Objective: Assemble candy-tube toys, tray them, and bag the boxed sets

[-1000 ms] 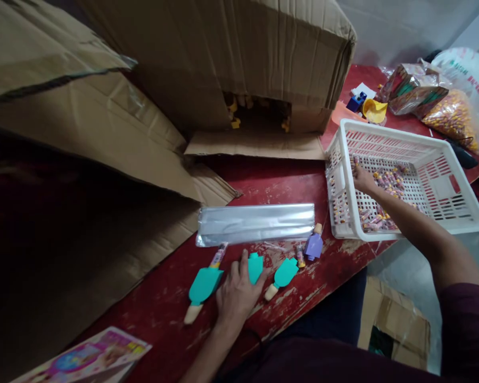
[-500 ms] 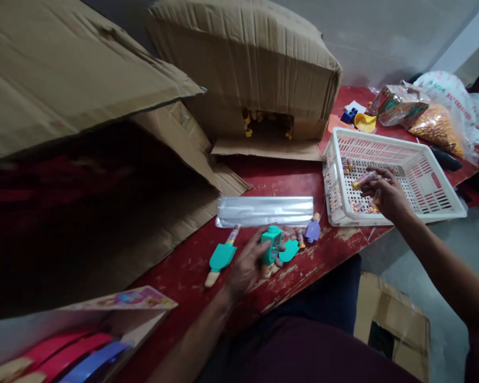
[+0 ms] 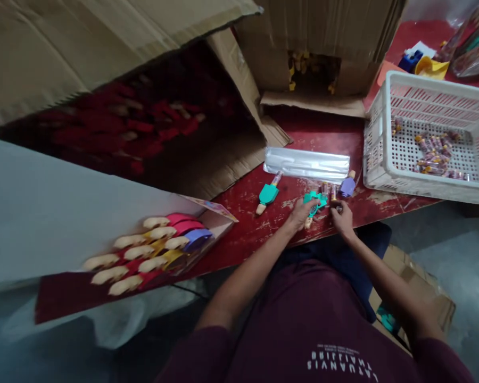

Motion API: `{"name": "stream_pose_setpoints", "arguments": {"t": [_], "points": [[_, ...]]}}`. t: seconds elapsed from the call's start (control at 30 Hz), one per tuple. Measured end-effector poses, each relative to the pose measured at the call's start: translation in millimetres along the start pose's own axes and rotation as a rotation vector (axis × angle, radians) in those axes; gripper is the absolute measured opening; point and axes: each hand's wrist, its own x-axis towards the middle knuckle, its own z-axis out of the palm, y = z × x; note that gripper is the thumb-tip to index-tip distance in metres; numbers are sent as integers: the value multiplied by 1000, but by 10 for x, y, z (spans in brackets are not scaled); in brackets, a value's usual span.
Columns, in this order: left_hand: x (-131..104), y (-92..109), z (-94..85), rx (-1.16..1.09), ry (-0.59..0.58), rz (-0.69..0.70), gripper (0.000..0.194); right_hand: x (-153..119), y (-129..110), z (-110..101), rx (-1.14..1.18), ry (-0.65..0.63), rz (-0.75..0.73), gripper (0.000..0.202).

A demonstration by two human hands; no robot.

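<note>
My left hand (image 3: 301, 214) is closed on a teal plastic piece (image 3: 312, 205) with a beige end, over the red table (image 3: 239, 239). Close by on the right, my right hand (image 3: 342, 217) has its fingers pinched at the lower end of a small wrapped tube (image 3: 333, 192). Another wrapped tube (image 3: 324, 189) stands between the hands. A purple piece with a beige tip (image 3: 347, 184) lies just beyond my right hand. To the left lies a teal piece (image 3: 267, 195) with a beige end and a small tube at its top. Clear plastic sleeves (image 3: 306, 164) lie behind the hands.
A white basket (image 3: 439, 191) at the right holds several wrapped tubes. Large cardboard boxes stand at the back (image 3: 315, 32) and left (image 3: 223, 159), the left one with red pieces inside. A box (image 3: 219, 218) at the lower left holds several coloured pieces with beige ends.
My right hand has left the basket and come beside my left hand. The view has shifted, showing more of the lower-left box. The teal piece in my left hand is now lower and tilted.
</note>
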Motion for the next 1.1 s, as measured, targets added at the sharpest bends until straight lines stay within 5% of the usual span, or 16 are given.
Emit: {"name": "stream_pose_setpoints", "arguments": {"t": [0.17,0.33,0.43,0.53,0.67,0.73,0.83,1.0,1.1], "points": [[-44,166,-288,-76,82,71,51,313,-131,-235,-117,190,69,37],[-207,211,-498,-103,130,112,54,926,-471,-71,-453,-22,-81,34],[-340,224,-556,-47,121,129,48,1051,-593,38,-532,-92,-92,33],[-462,275,-581,58,71,149,45,890,-659,-56,-365,-90,-83,36],[-577,396,-556,289,-45,239,40,452,-755,-431,366,-279,107,47],[-620,451,-498,403,-100,296,38,233,-808,-622,521,-342,174,50],[-689,505,-360,490,-193,330,40,-33,-866,-850,409,-295,87,48],[-855,561,-142,655,-360,389,45,-337,-954,-1145,-103,-186,-386,32],[-946,585,-67,738,-442,420,45,-474,-1026,-1275,-226,-193,-542,29]]}}
